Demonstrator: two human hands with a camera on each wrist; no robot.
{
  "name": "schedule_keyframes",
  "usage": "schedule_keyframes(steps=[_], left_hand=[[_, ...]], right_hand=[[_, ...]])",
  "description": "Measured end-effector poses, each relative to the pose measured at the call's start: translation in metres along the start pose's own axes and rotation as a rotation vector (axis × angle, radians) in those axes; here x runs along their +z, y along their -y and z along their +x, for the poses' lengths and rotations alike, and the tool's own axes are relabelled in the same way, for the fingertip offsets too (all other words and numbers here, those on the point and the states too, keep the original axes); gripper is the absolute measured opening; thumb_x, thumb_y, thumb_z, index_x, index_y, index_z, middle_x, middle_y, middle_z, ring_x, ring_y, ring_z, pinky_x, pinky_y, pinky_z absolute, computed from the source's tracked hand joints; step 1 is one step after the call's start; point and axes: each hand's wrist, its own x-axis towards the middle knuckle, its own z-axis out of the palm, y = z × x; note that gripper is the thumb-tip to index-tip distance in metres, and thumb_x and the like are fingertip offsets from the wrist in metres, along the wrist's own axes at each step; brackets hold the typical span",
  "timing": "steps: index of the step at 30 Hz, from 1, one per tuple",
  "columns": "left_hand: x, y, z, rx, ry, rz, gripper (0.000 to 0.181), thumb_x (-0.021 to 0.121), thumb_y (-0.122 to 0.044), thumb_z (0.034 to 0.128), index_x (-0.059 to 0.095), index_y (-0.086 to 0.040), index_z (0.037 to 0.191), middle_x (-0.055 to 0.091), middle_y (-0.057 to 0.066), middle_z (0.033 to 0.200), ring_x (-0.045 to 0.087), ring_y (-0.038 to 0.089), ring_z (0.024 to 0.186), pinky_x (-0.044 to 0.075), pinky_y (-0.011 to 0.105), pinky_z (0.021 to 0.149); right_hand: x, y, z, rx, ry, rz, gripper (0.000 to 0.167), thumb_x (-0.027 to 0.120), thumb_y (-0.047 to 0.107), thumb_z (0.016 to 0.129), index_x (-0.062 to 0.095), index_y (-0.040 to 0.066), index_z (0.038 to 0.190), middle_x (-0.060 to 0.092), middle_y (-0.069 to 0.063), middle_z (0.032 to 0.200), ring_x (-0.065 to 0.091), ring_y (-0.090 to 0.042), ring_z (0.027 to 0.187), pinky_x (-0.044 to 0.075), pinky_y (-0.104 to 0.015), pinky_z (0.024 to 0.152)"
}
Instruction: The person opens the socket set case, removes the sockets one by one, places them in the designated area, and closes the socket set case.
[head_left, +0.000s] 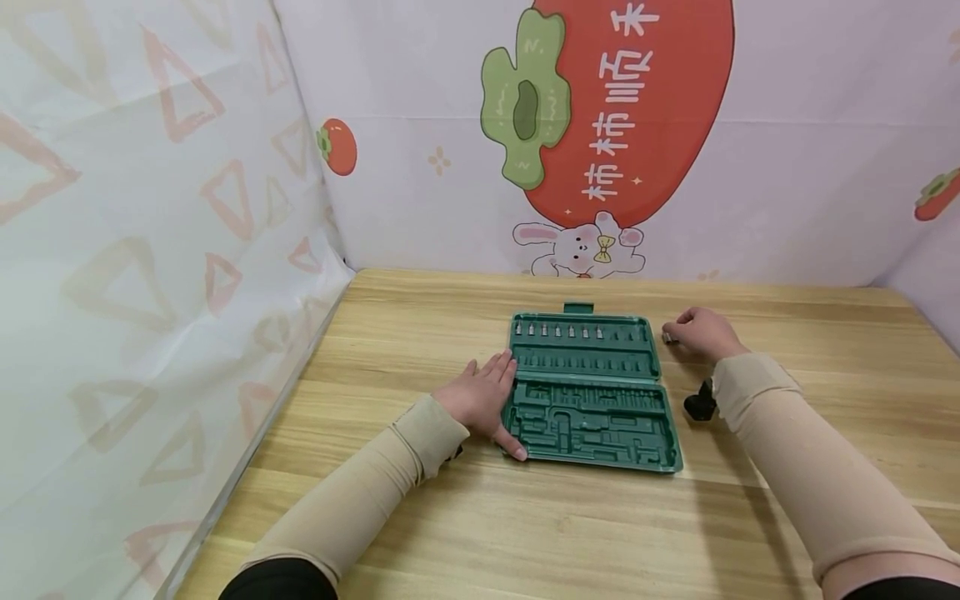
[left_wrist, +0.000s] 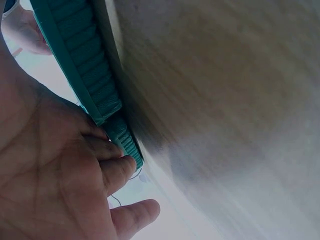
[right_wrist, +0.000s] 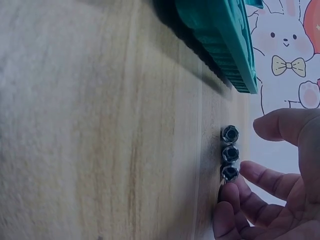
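Note:
A green plastic socket case (head_left: 592, 380) lies spread flat on the table, with molded slots in both halves. Several small metal sockets (head_left: 557, 331) stand in the left part of its back row; the slots to their right hold none. My left hand (head_left: 480, 402) rests along the case's left side, fingers stretched and thumb at the front left corner. Right of the case, my right hand (head_left: 705, 333) is beside three loose sockets (right_wrist: 230, 153) standing in a row on the table. In the right wrist view, the fingers touch the nearest socket, while the thumb stays apart.
The wooden table (head_left: 420, 317) meets a printed cloth backdrop (head_left: 420, 208) at the back and a white patterned sheet (head_left: 165, 317) on the left. A black wrist camera (head_left: 701, 403) hangs under my right wrist, close to the case's right edge.

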Motion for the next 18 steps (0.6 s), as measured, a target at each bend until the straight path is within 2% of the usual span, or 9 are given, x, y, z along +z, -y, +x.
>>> schedule_keyframes(steps=[9, 18], left_hand=[[0.0, -0.001, 0.003, 0.004, 0.006, 0.011, 0.143, 0.074, -0.084, 0.0682, 0.004, -0.007, 0.167, -0.003, 0.01, 0.173, -0.002, 0.023, 0.158, 0.009, 0.05, 0.125], [0.001, -0.002, 0.002, -0.006, 0.009, 0.028, 0.143, 0.072, -0.086, 0.068, 0.003, -0.007, 0.167, -0.003, 0.01, 0.173, -0.002, 0.023, 0.158, 0.009, 0.051, 0.125]], right_hand=[[-0.006, -0.006, -0.003, 0.032, 0.019, 0.024, 0.059, 0.042, 0.036, 0.107, 0.048, -0.019, 0.127, 0.053, -0.038, 0.124, 0.053, -0.05, 0.111, 0.047, -0.061, 0.093], [-0.009, 0.005, -0.002, 0.004, -0.006, 0.037, 0.057, 0.044, 0.034, 0.105, 0.05, -0.018, 0.128, 0.051, -0.038, 0.128, 0.052, -0.052, 0.115, 0.046, -0.062, 0.096]])
